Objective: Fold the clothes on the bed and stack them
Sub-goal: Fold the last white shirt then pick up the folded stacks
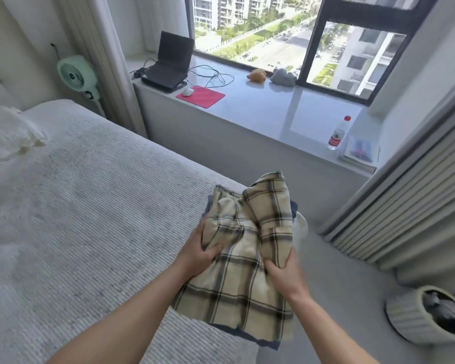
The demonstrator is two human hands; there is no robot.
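Observation:
A beige plaid shirt (pixel 250 248) is bunched up over the right edge of the bed (pixel 90 206). My left hand (pixel 197 254) grips its left side, thumb on top of the cloth. At the lower right, my right hand (pixel 283 273) grips a fold of the same shirt. A dark blue garment (pixel 247 337) lies under the shirt, with only its edges showing. Something white (pixel 301 227) peeks out behind the shirt on the right; I cannot tell what it is.
A cream cloth (pixel 8 132) lies at the head of the bed. The window ledge (pixel 273 111) holds a laptop (pixel 168 67), red mouse pad (pixel 200 96), water bottle (pixel 338 134) and books (pixel 360 153). A ribbed round bin (pixel 428 313) stands on the floor at right, and a green fan (pixel 75 74) by the curtain.

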